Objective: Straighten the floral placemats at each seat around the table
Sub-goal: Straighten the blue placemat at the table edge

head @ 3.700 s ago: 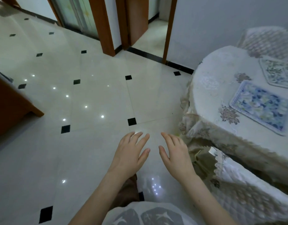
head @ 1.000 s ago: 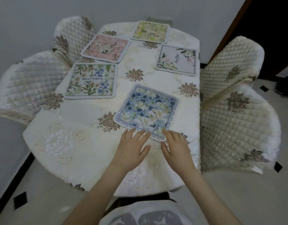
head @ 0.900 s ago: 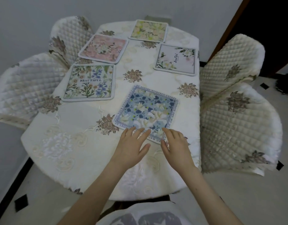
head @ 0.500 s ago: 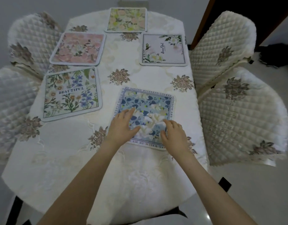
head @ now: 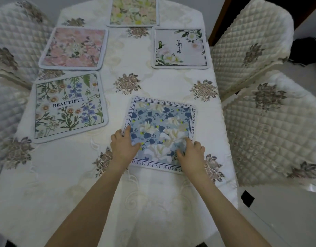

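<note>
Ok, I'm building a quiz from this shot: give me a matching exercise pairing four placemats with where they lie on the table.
Things:
1. blue placemat
2. pink placemat
3. BEAUTIFUL placemat
4. white rose placemat

Places:
A. far right
B. near left
C. under both hands, near right
D. far left

Pairs: 1-C, 2-D, 3-B, 4-A. The left hand and right hand rest on the blue one.

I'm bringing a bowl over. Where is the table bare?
Widest bare cloth: the near end, below the BEAUTIFUL mat and blue mat. A centre strip runs between the pink mat and white mat. Both hands crowd the blue mat.
</note>
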The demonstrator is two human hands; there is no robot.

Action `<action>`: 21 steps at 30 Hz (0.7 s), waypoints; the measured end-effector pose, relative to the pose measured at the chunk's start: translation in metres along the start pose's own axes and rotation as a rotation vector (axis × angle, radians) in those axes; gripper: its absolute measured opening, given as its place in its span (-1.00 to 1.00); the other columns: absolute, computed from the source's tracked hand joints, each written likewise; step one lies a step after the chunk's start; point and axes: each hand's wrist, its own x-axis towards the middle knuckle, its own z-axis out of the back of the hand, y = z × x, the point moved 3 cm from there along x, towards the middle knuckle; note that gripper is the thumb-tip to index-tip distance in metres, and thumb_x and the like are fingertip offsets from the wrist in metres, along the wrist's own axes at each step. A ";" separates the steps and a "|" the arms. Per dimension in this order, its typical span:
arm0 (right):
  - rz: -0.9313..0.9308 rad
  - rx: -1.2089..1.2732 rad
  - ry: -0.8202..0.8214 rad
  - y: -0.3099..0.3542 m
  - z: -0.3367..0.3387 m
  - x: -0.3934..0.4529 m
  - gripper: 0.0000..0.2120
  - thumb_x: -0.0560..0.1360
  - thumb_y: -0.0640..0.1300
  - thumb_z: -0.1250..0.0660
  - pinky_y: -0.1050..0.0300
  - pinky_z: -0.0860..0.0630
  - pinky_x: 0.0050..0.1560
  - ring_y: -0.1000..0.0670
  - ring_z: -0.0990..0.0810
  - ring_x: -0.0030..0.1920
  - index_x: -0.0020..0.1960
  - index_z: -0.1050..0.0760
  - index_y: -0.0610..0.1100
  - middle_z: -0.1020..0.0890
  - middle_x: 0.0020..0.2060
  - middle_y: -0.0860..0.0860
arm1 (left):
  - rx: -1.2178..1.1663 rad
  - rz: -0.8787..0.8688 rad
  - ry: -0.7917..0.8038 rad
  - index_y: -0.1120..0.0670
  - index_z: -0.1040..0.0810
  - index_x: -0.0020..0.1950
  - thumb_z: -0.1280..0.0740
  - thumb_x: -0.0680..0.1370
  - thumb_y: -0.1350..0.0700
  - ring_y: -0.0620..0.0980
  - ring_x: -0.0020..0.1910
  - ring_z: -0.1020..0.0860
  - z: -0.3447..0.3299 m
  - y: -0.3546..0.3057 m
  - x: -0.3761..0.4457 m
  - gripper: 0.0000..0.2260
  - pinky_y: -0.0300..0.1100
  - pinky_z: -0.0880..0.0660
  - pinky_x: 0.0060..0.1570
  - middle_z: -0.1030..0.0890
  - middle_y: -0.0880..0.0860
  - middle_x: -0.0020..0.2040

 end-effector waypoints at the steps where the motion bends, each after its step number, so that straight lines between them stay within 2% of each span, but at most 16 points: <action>1: -0.009 0.036 -0.005 -0.002 0.001 0.000 -0.47 0.48 -0.04 -0.28 -0.05 -0.32 0.11 -0.22 -0.31 0.17 0.42 -0.25 -0.08 -0.40 0.19 -0.25 | -0.009 0.010 -0.005 0.04 -0.22 0.44 -0.44 0.38 -0.07 0.25 0.29 -0.23 0.000 0.000 0.000 -0.29 0.12 -0.28 0.23 -0.28 0.30 0.36; 3: -0.017 0.099 -0.019 -0.006 0.003 0.001 -0.47 0.47 -0.08 -0.31 -0.07 -0.31 0.17 -0.22 -0.28 0.21 0.40 -0.27 -0.08 -0.37 0.23 -0.25 | -0.012 0.020 -0.005 0.01 -0.25 0.41 -0.45 0.37 -0.06 0.25 0.28 -0.22 -0.003 -0.003 -0.002 -0.32 0.12 -0.28 0.22 -0.27 0.30 0.35; 8: -0.011 0.085 -0.034 -0.021 0.011 0.003 -0.51 0.47 -0.10 -0.32 -0.09 -0.32 0.19 -0.23 -0.28 0.21 0.37 -0.32 -0.10 -0.36 0.25 -0.25 | 0.027 0.011 0.008 -0.01 -0.28 0.40 -0.45 0.35 -0.10 0.24 0.28 -0.20 -0.014 -0.013 -0.015 -0.32 0.11 -0.30 0.18 -0.25 0.31 0.34; 13: -0.025 0.028 -0.047 -0.041 0.021 0.002 -0.58 0.46 -0.10 -0.33 -0.11 -0.41 0.10 -0.24 -0.32 0.17 0.30 -0.38 -0.13 -0.39 0.24 -0.24 | 0.028 0.000 0.015 0.00 -0.30 0.40 -0.44 0.35 -0.09 0.25 0.30 -0.18 -0.028 -0.029 -0.032 -0.33 0.13 -0.24 0.22 -0.24 0.33 0.34; 21: -0.015 -0.005 -0.070 -0.079 0.040 0.003 -0.65 0.47 -0.14 -0.28 -0.10 -0.41 0.05 -0.22 -0.34 0.14 0.24 -0.41 -0.13 -0.42 0.21 -0.20 | 0.089 -0.023 0.036 0.02 -0.27 0.40 -0.42 0.34 -0.19 0.23 0.29 -0.18 -0.052 -0.061 -0.055 -0.29 0.14 -0.23 0.20 -0.24 0.33 0.32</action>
